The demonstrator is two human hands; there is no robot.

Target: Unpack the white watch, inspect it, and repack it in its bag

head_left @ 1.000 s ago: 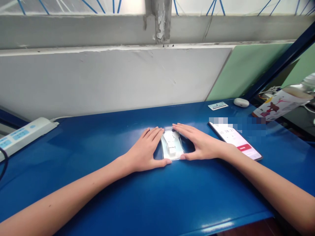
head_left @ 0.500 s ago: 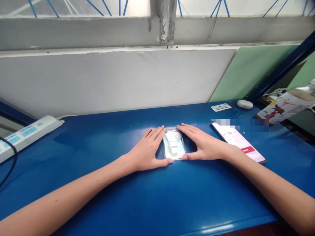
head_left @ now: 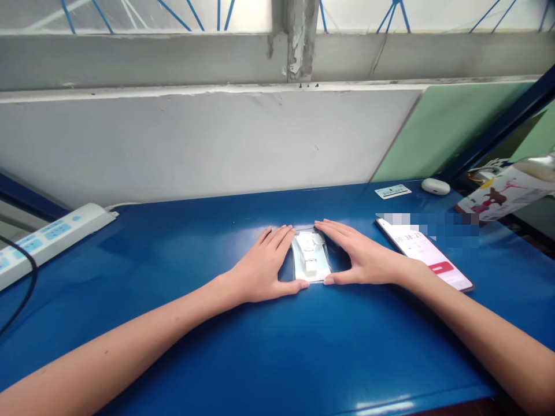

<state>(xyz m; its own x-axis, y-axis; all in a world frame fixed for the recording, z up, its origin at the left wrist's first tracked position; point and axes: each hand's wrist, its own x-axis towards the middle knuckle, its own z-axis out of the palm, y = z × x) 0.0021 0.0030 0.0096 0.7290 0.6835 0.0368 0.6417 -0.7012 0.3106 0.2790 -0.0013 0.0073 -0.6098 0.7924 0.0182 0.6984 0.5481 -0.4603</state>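
A small clear plastic packet (head_left: 310, 254) lies flat on the blue table, with a white object and a pale blue-white backing inside; I cannot make out what the white object is. My left hand (head_left: 266, 268) rests along its left side, fingertips at the upper left corner and thumb at the lower edge. On the opposite side, my right hand (head_left: 358, 257) has its fingertips near the upper right corner and its thumb by the lower right corner. Both hands have fingers stretched out and thumbs spread apart, framing the packet without gripping it.
A phone (head_left: 427, 254) showing a running timer lies beside my right forearm. Farther back are a card (head_left: 392, 192) and a white earbud case (head_left: 436, 186). A labelled bottle (head_left: 507, 190) leans at right. A power strip (head_left: 56, 240) and black cable (head_left: 32, 283) are at left.
The whole view has shifted slightly, so everything appears a little farther right and down. Both hands and the packet keep the same placement relative to each other.
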